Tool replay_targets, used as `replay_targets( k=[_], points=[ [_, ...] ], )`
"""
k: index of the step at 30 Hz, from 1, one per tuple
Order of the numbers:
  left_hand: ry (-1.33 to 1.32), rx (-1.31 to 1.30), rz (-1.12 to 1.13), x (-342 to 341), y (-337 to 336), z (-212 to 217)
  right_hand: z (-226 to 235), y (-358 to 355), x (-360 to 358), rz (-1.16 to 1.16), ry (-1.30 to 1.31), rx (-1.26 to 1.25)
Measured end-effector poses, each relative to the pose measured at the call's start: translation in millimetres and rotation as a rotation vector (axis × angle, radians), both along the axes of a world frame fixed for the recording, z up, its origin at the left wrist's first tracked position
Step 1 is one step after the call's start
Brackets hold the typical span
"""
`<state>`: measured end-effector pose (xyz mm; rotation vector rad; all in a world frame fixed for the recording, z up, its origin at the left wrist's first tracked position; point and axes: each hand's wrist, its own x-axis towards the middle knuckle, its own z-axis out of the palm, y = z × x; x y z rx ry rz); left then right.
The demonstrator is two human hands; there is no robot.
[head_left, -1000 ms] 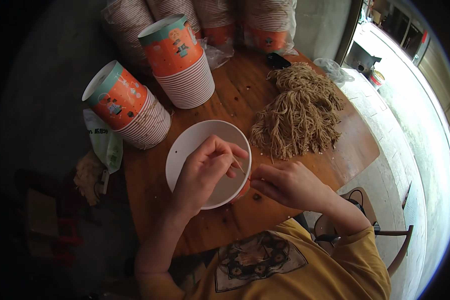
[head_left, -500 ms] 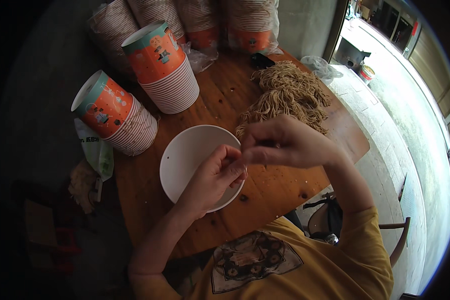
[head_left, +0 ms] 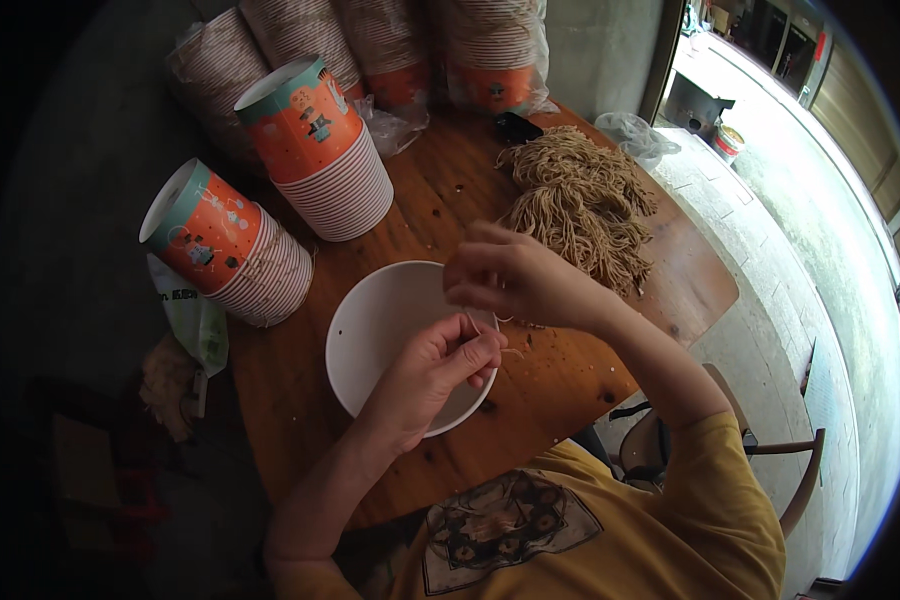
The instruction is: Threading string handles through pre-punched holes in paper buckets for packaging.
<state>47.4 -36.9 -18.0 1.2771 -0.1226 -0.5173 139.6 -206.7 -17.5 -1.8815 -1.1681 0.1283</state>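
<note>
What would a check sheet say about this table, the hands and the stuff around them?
Surface: brown, knotty wooden table.
Job's things: white-lined paper bucket; tan cord bundle; two orange-topped bucket stacks.
Clutter: clear plastic bag beyond the cord bundle.
Left grip: pinching a thin strand.
Right grip: near the bucket's far right rim, blurred; hold unclear.
Cables: nothing seen.
Surroundings: plastic-wrapped bucket stacks behind; wooden chair and bright ground right.

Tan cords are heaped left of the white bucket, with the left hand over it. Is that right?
Not quite: the head view shows the tan cords heaped right of the white bucket; the left hand is over it.
</note>
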Motion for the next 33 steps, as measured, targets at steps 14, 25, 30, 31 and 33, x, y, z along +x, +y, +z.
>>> replay_targets(
  k=[14,25,30,31,33],
  points=[
    [0.027,0.033,0.041,11,-3,3,-35,-29,-64,-0.33,0.464,0.385],
    [0.173,-0.026,-0.008,15,-1,4,-31,-34,-73,-0.294,-0.018,0.272],
    [-0.135,0.172,0.096,12,-13,3,-12,-31,-37,-0.283,-0.189,0.23],
    [-0.139,0.175,0.094,11,-14,0,-17,-29,-30,-0.197,-0.221,0.203],
    [-0.322,0.292,0.118,10,-15,-5,-19,-30,-31,-0.198,-0.12,0.197]
  ],
)
